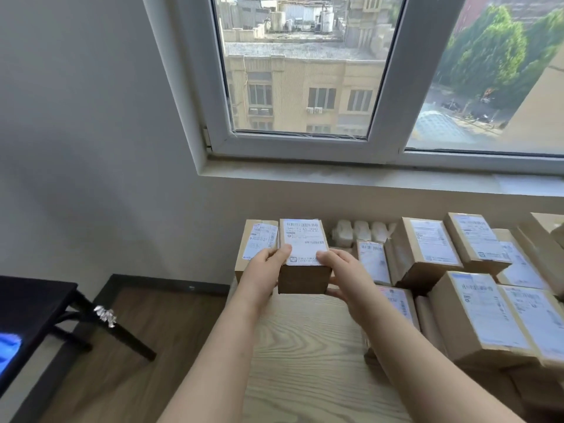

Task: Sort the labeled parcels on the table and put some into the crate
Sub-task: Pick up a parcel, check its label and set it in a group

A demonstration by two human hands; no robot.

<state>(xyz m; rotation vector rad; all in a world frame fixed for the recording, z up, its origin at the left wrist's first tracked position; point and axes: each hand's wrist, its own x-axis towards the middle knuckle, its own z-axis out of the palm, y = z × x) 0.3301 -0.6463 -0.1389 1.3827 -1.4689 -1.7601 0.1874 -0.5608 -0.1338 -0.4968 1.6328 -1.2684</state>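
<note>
Fig. 1 | labelled parcel (303, 261) held over wooden table (305, 346), far-left end | left hand (265, 265), right hand (345, 277): 2 thumbs on label, fingers wrapping its sides | risk: knocking neighbouring parcel (259, 242) off the edge (crate unseen)

The pale wood table (305, 361) shows bare board below both hands. Just beyond the left hand (265, 270), a labelled box (259, 245) stands at the far corner. Right of the right hand (345, 276), boxes (427, 251) crowd together, some stacked. Beyond it, white containers (360, 233) line the back. Whether the parcel (303, 257) both hands grip touches the table is unclear.
</note>
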